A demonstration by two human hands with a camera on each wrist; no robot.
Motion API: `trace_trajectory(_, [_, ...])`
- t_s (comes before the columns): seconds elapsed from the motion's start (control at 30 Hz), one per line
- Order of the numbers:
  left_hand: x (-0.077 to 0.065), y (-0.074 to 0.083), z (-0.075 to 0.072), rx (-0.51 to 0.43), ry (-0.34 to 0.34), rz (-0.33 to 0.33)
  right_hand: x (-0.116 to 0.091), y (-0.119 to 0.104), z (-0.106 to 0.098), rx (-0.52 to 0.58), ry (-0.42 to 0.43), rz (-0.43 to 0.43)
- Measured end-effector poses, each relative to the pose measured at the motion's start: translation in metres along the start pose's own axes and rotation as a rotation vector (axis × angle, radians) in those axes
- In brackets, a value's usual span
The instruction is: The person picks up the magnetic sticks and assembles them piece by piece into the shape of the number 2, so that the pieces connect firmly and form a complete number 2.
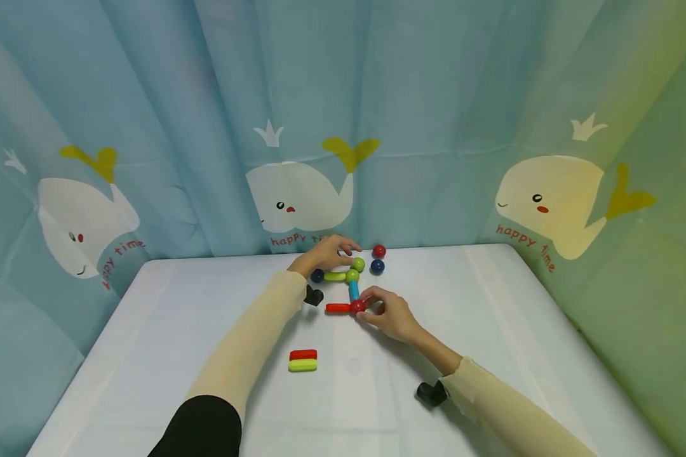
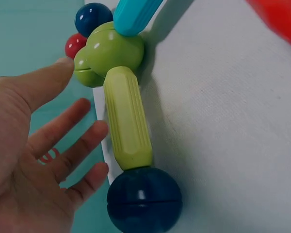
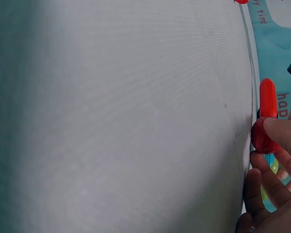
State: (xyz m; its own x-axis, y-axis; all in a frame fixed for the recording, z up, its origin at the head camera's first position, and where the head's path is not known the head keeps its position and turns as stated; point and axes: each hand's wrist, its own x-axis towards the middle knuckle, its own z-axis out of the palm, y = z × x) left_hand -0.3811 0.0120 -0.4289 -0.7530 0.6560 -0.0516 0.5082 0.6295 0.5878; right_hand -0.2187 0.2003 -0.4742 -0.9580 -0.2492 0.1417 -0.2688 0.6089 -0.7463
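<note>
A joined figure of balls and rods lies on the table. Its red ball [image 1: 357, 308] bears a red rod [image 1: 337, 308] and a light-blue rod [image 1: 354, 291]. The blue rod leads to a green ball [image 1: 352, 276], from which a yellow-green rod [image 2: 127, 119] runs to a dark blue ball [image 2: 144, 200]. My right hand [image 1: 394, 316] pinches the red ball between thumb and fingers. Over the far side, my left hand [image 1: 328, 252] has its fingers spread. Its thumb is at a second green ball [image 1: 358, 264]; whether they touch, I cannot tell.
Behind the figure sit a loose red ball [image 1: 379, 251] and a dark blue ball [image 1: 377, 266]. Closer to me, a red rod [image 1: 303, 354] lies alongside a yellow-green rod [image 1: 303, 365]. A whale-print curtain [image 1: 434, 127] hangs at the table's far edge.
</note>
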Motion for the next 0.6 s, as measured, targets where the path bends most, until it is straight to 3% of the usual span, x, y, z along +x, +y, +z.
trace_trajectory(0.23, [0.0050, -0.0021, 0.0022, -0.003, -0.055, 0.029, 0.0006, 0.0009, 0.0011, -0.002, 0.006, 0.001])
trace_trajectory(0.6, [0.0066, -0.0011, 0.0082, -0.024, -0.042, 0.030, -0.0010, 0.0001, 0.0008, -0.017, 0.016, -0.010])
